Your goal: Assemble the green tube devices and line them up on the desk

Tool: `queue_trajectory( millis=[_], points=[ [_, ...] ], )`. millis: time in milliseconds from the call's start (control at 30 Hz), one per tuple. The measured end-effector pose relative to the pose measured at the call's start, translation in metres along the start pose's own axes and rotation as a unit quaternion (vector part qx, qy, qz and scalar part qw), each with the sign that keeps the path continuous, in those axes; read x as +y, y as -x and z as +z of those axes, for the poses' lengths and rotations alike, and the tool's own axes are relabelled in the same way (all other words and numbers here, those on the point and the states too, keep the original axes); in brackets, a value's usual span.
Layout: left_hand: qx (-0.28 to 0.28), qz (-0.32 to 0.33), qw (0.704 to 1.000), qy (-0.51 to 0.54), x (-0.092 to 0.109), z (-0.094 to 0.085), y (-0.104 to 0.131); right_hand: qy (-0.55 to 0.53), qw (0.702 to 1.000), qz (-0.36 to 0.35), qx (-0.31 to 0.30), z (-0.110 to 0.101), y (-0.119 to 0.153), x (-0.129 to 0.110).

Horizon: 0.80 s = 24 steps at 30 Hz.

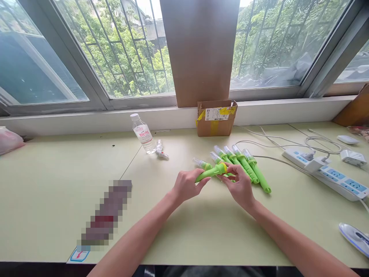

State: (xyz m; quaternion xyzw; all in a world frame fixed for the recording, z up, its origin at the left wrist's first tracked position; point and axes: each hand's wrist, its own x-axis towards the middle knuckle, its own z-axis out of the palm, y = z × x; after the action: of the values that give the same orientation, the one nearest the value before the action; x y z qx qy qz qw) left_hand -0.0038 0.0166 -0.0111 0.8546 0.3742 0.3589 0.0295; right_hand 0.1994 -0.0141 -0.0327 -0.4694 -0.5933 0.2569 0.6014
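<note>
A green plastic handle [210, 172] with a yellow ring at its right end is held level above the table. My left hand [187, 186] is closed around its narrow left end. At the yellow end, my right hand [238, 185] pinches with thumb and fingers; it partly hides that end. Just behind lie several similar green sticks with clear ribbed tips, one of them a stick [258, 173] at the right of the group. Another clear-tipped stick [201, 163] is partly covered by the held handle.
Behind stand a water bottle [144, 134], small clear pieces [161, 151] and an open cardboard box [216, 119]. To the right are a power strip [331, 175], cables and a white device [356, 238]. A blurred dark object [106, 211] lies at the left on the table [52, 192].
</note>
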Motion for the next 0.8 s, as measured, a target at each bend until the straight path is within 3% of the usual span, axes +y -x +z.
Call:
queue_trajectory(
  millis=[167,300,600,700,800],
  points=[
    [-0.055,-0.137,0.978,0.148,0.007,-0.004,-0.004,0.011,1.000,-0.018,-0.004,0.001,-0.001,0.001],
    [-0.111,-0.250,0.916,0.294,0.014,-0.010,-0.009,0.031,0.999,-0.030,0.004,0.000,-0.002,0.002],
    [-0.181,-0.309,0.833,0.421,0.011,-0.008,-0.010,0.034,0.998,-0.047,-0.020,-0.003,-0.003,-0.002],
    [-0.180,-0.304,0.840,0.411,0.013,-0.009,-0.011,0.055,0.997,-0.058,-0.006,-0.003,-0.003,-0.001],
    [-0.103,-0.250,0.897,0.350,0.016,-0.008,-0.011,0.060,0.996,-0.066,0.008,-0.003,-0.002,0.000]
  ],
)
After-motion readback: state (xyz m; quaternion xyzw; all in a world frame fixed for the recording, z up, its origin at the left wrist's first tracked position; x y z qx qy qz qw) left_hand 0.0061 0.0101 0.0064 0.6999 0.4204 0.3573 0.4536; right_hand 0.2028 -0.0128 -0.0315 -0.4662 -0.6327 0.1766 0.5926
